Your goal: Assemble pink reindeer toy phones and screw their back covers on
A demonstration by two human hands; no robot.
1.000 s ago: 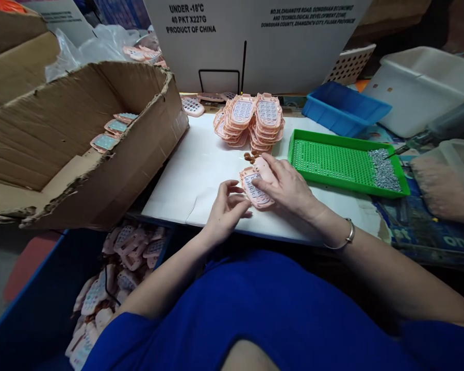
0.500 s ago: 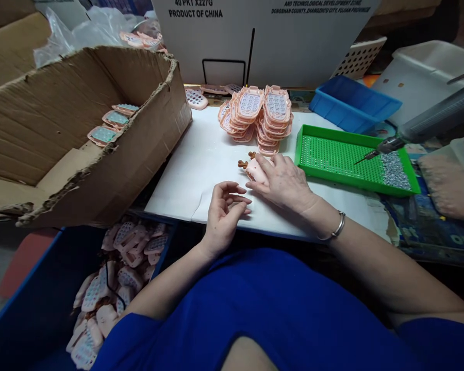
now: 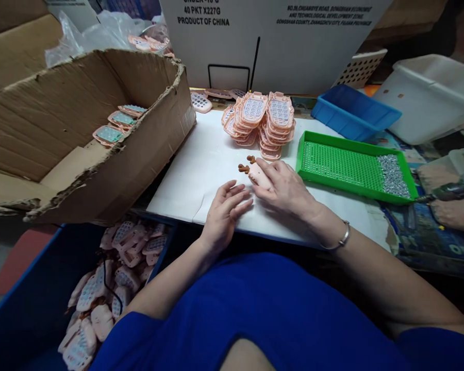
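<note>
A pink toy phone shell (image 3: 260, 174) with small brown antlers (image 3: 246, 164) lies back side up on the white work board (image 3: 201, 165). My right hand (image 3: 284, 186) rests over it with its fingers curled onto it. My left hand (image 3: 224, 212) lies flat on the board just left of it, fingers stretched out, holding nothing. Beyond the hands stand piles of pink phone shells (image 3: 261, 121) with their keypads up.
A green tray (image 3: 332, 165) with several screws (image 3: 390, 172) sits to the right, an electric screwdriver (image 3: 450, 191) beside it. A blue bin (image 3: 355, 111) and white tub (image 3: 429, 95) stand behind. A torn cardboard box (image 3: 100, 134) is left; a crate of shells (image 3: 116, 268) below.
The phone shell was turned from keypad up to back up under my right hand. My left hand let go and flattened on the board. The screwdriver swung off the tray to the right.
</note>
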